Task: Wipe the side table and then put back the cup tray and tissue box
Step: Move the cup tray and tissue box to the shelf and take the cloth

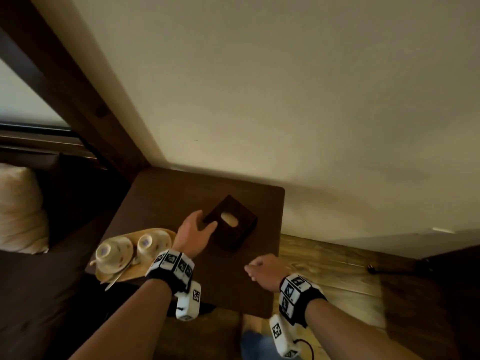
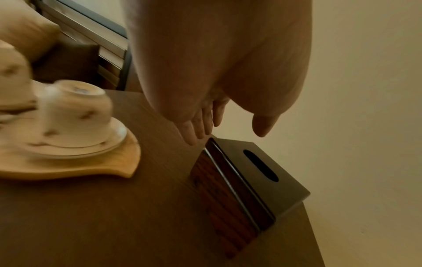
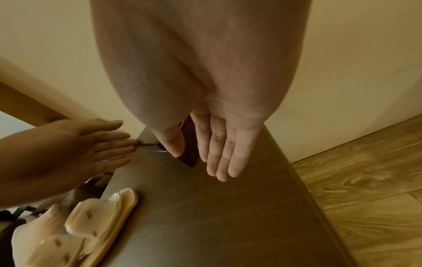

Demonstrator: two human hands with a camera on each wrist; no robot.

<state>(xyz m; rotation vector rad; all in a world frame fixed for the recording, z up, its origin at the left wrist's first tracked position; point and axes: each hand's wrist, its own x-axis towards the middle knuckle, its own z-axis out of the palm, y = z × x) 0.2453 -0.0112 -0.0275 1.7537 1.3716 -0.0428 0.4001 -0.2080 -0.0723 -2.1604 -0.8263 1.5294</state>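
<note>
The box (image 1: 232, 222) is sitting askew mid-table (image 1: 166, 198), beside the tray (image 1: 145, 266). It is being approached at one corner by the left hand (image 1: 193, 228), fingers spread and gripping nothing, probably for squaring up. The right hand (image 1: 262, 268) is being held slack and empty near the front edge.

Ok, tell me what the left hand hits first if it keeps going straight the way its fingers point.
Most likely the tissue box: the left hand is open, fingers aimed at its near corner on the side table. Whether they already touch it is unclear.

Dark wooden tissue box (image 1: 231, 224) and cup tray (image 1: 145, 252), apart on side table (image 1: 161, 198).
</note>
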